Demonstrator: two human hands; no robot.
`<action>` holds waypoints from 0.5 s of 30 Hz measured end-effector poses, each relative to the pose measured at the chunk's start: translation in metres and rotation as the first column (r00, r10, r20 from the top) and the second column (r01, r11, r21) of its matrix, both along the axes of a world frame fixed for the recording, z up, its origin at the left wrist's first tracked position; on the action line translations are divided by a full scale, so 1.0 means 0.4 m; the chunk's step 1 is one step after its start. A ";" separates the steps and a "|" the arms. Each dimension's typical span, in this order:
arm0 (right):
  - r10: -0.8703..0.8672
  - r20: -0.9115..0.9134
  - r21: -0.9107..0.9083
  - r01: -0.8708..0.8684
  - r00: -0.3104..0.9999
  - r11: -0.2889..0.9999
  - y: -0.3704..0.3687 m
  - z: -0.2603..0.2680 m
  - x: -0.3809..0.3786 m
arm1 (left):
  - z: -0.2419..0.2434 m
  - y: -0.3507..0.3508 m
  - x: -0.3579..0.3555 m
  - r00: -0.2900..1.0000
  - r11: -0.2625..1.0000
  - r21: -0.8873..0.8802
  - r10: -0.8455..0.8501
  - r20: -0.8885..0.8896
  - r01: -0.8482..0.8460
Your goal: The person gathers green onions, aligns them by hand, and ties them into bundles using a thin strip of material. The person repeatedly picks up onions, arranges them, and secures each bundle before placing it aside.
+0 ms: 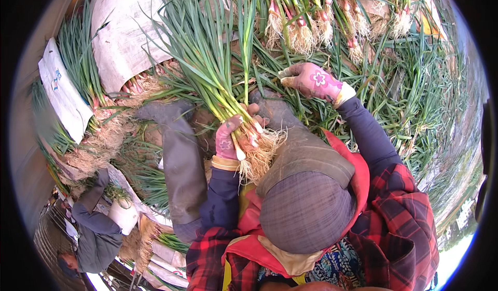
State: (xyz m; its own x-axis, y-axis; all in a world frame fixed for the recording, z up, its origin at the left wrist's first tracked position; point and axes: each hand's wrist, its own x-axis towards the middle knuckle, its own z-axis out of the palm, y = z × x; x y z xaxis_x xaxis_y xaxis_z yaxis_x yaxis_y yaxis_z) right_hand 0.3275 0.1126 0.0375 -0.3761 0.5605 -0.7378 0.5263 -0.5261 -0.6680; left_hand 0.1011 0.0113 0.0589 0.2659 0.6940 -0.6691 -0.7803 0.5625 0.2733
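My left hand (pixel 229 133), in a pink glove with a worn flower print, grips a bunch of green garlic plants (pixel 229 100) just above the bulbs. Its long green leaves point up and away from me, and the pale stringy roots (pixel 258 157) hang over my knee. One white bulb (pixel 240 155) sticks out at the lower left of the bunch. My right hand (pixel 311 80), gloved in pink with a flower on the back, is held apart from the bunch over loose leaves, thumb and fingers bent forward. Between its fingertips I see nothing held.
Cut leaves (pixel 420 108) litter the ground at right. More rooted plants (pixel 303 30) lie at the top. White woven sacks (pixel 124 30) cover bundles at left. My rubber boots (pixel 183 151) flank the bunch. A co-worker (pixel 97 229) bends at lower left beside a white container (pixel 123 216).
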 end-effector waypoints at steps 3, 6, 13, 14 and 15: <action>-0.146 -0.131 -0.196 0.119 0.980 0.973 0.027 0.022 -0.046 | 0.009 0.012 0.028 0.998 0.995 -0.082 -0.061 -0.011 0.060; -0.221 -0.297 -0.104 0.198 0.929 0.975 0.013 -0.027 -0.150 | -0.003 0.002 0.033 0.999 0.995 -0.101 -0.014 -0.043 0.009; -0.090 -0.249 -0.017 0.088 0.964 0.996 0.005 -0.010 -0.222 | -0.023 -0.017 -0.008 0.999 0.999 0.004 -0.051 0.016 0.051; 0.004 -0.206 0.057 0.008 0.978 0.998 0.008 -0.004 -0.221 | -0.024 -0.031 0.000 0.999 0.999 -0.035 -0.035 -0.019 0.034; 0.025 -0.175 -0.037 -0.032 0.984 0.999 0.025 0.048 -0.215 | -0.006 -0.024 0.013 0.998 0.997 -0.071 -0.018 -0.054 0.014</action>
State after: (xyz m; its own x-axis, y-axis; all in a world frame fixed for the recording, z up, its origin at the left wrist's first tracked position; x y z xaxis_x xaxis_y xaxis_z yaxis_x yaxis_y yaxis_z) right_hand 0.2414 0.1225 0.0568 -0.5168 0.5189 -0.6809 0.4188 -0.5405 -0.7297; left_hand 0.1064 0.0016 0.0564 0.2384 0.6407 -0.7298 -0.7558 0.5944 0.2749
